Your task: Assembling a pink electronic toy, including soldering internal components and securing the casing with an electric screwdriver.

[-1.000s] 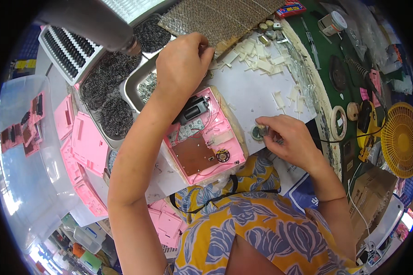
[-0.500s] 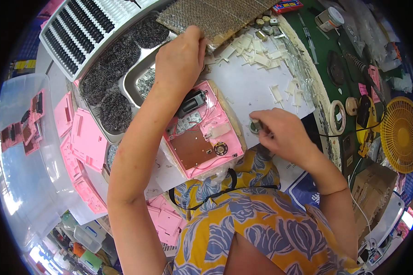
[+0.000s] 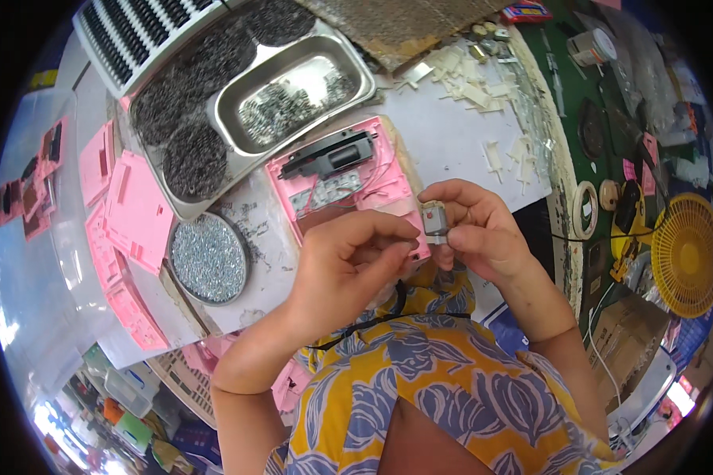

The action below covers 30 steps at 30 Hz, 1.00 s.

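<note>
A pink plastic housing (image 3: 396, 182) lies open before me, with a dark battery-box-like part (image 3: 333, 158), a silvery keypad-like sheet (image 3: 325, 194) and thin wires inside. My right hand (image 3: 487, 237) pinches a small silver motor (image 3: 435, 218) between thumb and fingers at the housing's right edge. Over the housing's lower part, my left hand (image 3: 348, 257) has thumb and fingertips brought together beside the motor. Whatever is between them is too small or hidden to make out. The left hand covers most of the brown board and the round speaker-like part.
A steel tray (image 3: 364, 87) with small metal pieces sits among dark heaps of screws. Nearby is a round dish (image 3: 242, 285) of silvery bits. White plastic pieces (image 3: 471, 87) lie far right, and pink panels (image 3: 139, 210) at left. A yellow fan (image 3: 685, 253) stands right.
My left hand has come back from the brown padded sheet to the housing, uncovering the steel tray. My right hand has brought the motor left and up to the housing's edge.
</note>
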Each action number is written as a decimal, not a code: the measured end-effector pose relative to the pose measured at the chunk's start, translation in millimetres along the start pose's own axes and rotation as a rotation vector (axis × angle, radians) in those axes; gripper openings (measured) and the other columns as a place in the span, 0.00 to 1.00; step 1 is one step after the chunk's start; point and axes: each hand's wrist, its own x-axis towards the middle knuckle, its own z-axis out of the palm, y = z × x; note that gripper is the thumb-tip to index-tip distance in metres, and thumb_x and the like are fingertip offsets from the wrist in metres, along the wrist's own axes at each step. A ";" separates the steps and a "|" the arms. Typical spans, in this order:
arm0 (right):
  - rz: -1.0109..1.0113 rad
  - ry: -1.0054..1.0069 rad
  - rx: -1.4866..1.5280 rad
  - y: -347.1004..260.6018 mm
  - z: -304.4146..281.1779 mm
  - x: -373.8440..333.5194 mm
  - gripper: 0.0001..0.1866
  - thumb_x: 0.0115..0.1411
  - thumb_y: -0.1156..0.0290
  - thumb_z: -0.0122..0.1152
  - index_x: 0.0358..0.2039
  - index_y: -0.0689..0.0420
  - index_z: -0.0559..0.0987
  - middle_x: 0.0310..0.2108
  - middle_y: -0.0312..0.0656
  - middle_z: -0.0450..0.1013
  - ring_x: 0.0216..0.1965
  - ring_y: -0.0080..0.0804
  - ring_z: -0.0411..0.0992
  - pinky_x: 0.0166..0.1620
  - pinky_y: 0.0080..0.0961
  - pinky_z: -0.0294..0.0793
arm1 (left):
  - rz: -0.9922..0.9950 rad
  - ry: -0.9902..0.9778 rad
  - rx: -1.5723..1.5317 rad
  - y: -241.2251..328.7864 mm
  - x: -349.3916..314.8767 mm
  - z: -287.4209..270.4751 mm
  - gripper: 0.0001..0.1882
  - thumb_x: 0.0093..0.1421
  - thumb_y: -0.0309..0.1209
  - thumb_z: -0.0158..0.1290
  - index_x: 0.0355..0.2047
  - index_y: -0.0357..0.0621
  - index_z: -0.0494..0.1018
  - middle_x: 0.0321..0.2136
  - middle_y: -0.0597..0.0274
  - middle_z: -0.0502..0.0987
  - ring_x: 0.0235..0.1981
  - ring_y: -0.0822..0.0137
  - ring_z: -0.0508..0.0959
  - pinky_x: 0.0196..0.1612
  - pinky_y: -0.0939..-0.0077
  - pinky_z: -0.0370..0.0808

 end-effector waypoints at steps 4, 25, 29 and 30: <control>0.031 0.008 0.079 6.8 5.9 7.2 0.29 0.62 0.72 0.66 0.63 0.64 0.70 0.40 0.43 0.79 0.33 0.25 0.77 0.36 0.22 0.77 | 0.082 0.061 -0.035 -10.0 -6.4 1.1 0.10 0.67 0.16 0.54 0.48 0.30 0.74 0.40 0.57 0.82 0.41 0.74 0.83 0.43 0.82 0.81; -0.190 0.124 -0.133 -5.1 -9.7 -0.1 0.27 0.64 0.77 0.62 0.64 0.65 0.70 0.29 0.36 0.74 0.30 0.23 0.74 0.35 0.19 0.75 | 0.447 0.263 0.809 -6.4 1.4 -31.6 0.07 0.57 0.18 0.62 0.36 0.36 0.78 0.29 0.58 0.78 0.24 0.68 0.80 0.27 0.77 0.76; -0.200 0.180 -0.371 -3.3 -8.9 -8.5 0.26 0.63 0.78 0.64 0.62 0.65 0.71 0.29 0.33 0.72 0.31 0.19 0.73 0.36 0.16 0.74 | 0.509 0.142 0.885 -12.4 -0.2 -22.8 0.08 0.53 0.21 0.64 0.34 0.41 0.79 0.30 0.60 0.78 0.30 0.58 0.80 0.32 0.66 0.76; -0.200 0.186 -0.387 -2.2 -9.2 -11.6 0.26 0.63 0.78 0.64 0.62 0.65 0.72 0.30 0.33 0.72 0.31 0.18 0.72 0.37 0.16 0.73 | 0.535 0.121 0.942 -13.6 -0.7 -19.1 0.09 0.52 0.21 0.65 0.35 0.42 0.79 0.30 0.60 0.78 0.31 0.58 0.79 0.33 0.66 0.75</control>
